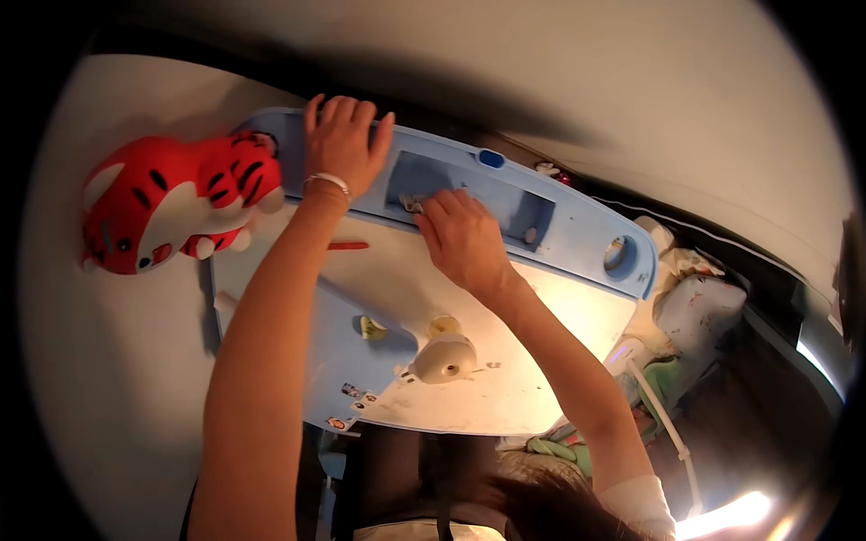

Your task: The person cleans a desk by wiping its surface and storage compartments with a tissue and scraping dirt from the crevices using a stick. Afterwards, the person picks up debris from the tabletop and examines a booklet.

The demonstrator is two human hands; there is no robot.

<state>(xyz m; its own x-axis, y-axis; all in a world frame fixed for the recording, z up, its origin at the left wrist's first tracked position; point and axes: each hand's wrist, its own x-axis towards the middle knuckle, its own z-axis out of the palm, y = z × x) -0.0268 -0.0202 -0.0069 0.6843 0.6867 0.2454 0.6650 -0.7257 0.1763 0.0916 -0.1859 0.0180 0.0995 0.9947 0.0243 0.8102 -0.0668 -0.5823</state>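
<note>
My left hand [347, 144] rests over the far rim of the blue desk tray [577, 225], its fingers apart and holding nothing. A white band circles that wrist. My right hand [465, 236] reaches into the tray's recessed compartment, with fingers bent down. Beside its fingertips lies a small crumpled light piece [411, 204]; whether the fingers grip it cannot be made out. A small pale round object [530, 235] sits at the compartment's right end.
A red and white tiger plush [171, 203] lies at the left. On the desk are a red strip [348, 245], a white rounded object [444, 358] and a yellow-green piece [372, 328]. A lit lamp [726, 516] stands at the lower right, near piled cloth [699, 311].
</note>
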